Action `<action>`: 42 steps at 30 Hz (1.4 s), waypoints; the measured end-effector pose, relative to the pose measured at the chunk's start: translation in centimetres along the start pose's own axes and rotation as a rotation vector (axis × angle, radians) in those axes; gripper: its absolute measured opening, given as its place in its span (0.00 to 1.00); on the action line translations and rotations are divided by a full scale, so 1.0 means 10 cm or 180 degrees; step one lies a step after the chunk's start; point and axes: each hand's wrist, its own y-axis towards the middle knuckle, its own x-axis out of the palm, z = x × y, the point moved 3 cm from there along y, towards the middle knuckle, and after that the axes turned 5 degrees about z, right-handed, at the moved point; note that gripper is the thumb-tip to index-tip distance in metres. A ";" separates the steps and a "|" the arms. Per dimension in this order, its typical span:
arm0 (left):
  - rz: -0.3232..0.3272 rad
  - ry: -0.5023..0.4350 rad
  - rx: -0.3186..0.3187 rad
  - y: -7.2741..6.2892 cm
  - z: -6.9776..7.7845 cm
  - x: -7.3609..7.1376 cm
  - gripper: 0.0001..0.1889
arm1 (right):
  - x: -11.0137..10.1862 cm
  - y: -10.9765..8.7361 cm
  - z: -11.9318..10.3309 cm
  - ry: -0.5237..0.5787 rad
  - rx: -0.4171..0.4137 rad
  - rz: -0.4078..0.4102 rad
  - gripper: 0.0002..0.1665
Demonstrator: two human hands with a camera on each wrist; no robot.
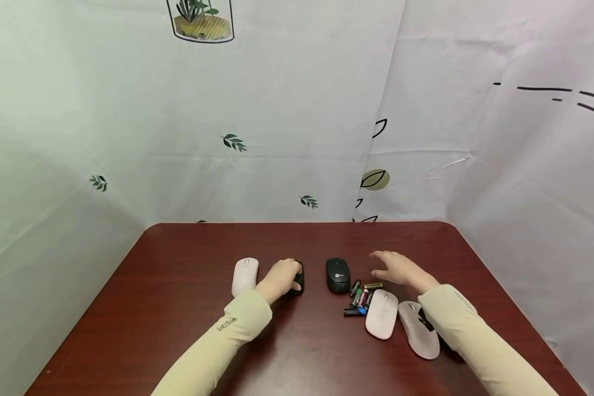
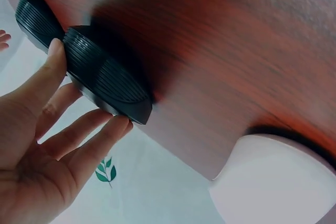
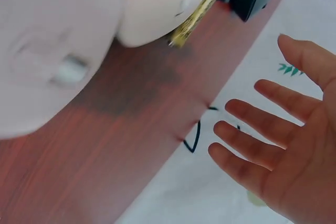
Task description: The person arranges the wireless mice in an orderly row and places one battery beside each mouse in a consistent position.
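My left hand (image 1: 280,278) grips a black computer mouse (image 2: 107,72) with ribbed sides, its thumb on one side and fingertips on the other. In the head view most of that mouse is covered by the hand. A white mouse (image 1: 245,276) lies just left of it, and a second black mouse (image 1: 337,273) sits to its right. My right hand (image 1: 399,268) is spread, with nothing in it, beyond a cluster of small batteries (image 1: 363,297). One gold battery (image 3: 195,18) shows clearly in the right wrist view.
Right of the batteries lie a white mouse (image 1: 382,314) and a pinkish curved mouse (image 1: 419,333). Something dark is partly hidden beneath the right sleeve (image 1: 455,319). The reddish-brown table (image 1: 178,308) backs onto a printed white cloth (image 1: 287,110), which also hangs along both sides.
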 end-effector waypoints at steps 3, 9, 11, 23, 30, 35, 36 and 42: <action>0.0126 -0.0011 0.0069 -0.02 0.02 0.01 0.14 | -0.03 -0.08 0.06 0.0001 0.0022 0.0048 0.28; 0.0396 0.0076 0.0198 -0.10 0.07 0.05 0.11 | -0.07 -0.22 0.14 -0.0016 0.0046 0.0043 0.28; 0.0457 0.0083 0.0240 -0.14 0.09 0.05 0.10 | -0.07 -0.26 0.15 -0.0029 0.0047 0.0026 0.28; 0.0611 -0.0247 0.0637 -0.42 0.17 -0.02 0.18 | 0.04 -0.56 0.16 0.0092 0.0039 0.0042 0.24; 0.0365 -0.0724 0.0683 -0.58 0.02 -0.09 0.21 | 0.07 -0.71 0.20 0.0079 0.0002 0.0253 0.19; 0.0499 -0.0668 0.0633 -0.69 -0.16 -0.15 0.21 | 0.09 -0.80 0.23 0.0017 0.0086 0.0431 0.15; 0.0544 -0.0632 0.0612 -0.70 -0.19 -0.16 0.20 | 0.09 -0.82 0.24 -0.0017 0.0095 0.0451 0.14; 0.0905 -0.0531 0.0122 -0.74 -0.48 -0.23 0.19 | 0.06 -1.00 0.38 -0.0052 0.0336 0.0390 0.15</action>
